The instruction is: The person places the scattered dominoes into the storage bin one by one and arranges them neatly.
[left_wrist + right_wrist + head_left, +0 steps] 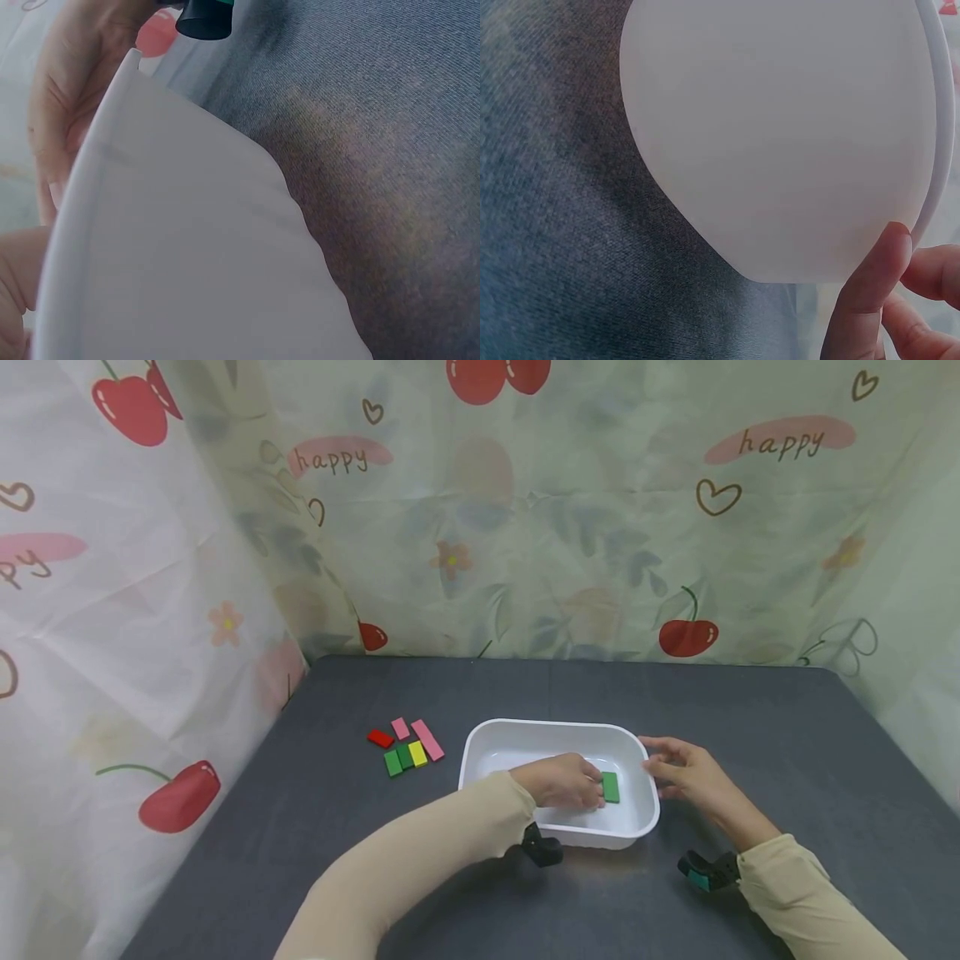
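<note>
Head view, right of centre: the left hand [564, 781] reaches into a white, round-cornered, plastic-looking tray [592, 838], fingertips at the left edge of a flat green rectangular block [611, 787] lying near the tray's right end; whether they pinch it, I cannot tell. At the tray's right rim, the right hand [678, 774] has its fingers parted and loosely bent, tips touching. Good handling here likely means keeping the left fingertips low along the block's edges and steadying the tray with light pressure so it neither tips nor slides.
</note>
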The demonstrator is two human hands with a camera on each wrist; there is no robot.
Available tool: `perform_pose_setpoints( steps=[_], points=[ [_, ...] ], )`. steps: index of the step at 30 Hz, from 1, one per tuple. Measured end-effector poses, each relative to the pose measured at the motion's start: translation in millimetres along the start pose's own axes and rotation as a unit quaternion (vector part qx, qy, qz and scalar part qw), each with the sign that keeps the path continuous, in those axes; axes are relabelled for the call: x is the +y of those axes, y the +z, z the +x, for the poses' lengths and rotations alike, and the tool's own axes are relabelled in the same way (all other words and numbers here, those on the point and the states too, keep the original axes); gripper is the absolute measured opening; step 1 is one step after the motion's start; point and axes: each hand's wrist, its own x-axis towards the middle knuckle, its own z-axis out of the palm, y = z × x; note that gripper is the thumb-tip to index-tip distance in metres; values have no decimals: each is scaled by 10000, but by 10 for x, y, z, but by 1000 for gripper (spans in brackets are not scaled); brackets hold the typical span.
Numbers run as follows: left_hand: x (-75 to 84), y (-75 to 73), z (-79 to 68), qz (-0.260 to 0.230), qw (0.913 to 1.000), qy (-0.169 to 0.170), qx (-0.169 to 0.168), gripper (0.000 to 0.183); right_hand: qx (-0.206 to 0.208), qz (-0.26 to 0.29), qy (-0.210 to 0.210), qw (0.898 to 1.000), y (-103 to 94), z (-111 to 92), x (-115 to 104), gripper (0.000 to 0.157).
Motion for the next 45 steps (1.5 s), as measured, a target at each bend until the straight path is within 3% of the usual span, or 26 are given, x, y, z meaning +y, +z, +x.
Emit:
perform_pose_setpoints(
  steps=[12,17,21,26,34,40,45],
  points=[
    [9,48,45,-233,9997,-53,-23,52,-20,33,-163,9999,-8,2,12,57],
    [5,12,7,-294,9996,9,-45,53,-23,18,-182,9998,-6,5,15,56],
    [52,-71,-75,-698,9975,129,-60,50,-26,25,-133,9999,1,5,11,56],
    [203,-275,-296,-1162,9914,555,-210,51,-18,19,-73,10000,7,8,17,56],
    [360,-756,-722,-1206,9850,1236,18,50,21,-19,-24,10000,8,6,21,57],
    [226,-1109,-989,-1441,9772,1524,329,50,58,-3,35,10000,14,-1,9,56],
    [-18,-1360,-1169,-1389,9751,1444,950,51,69,-37,-29,10000,23,-6,0,56]
  ],
)
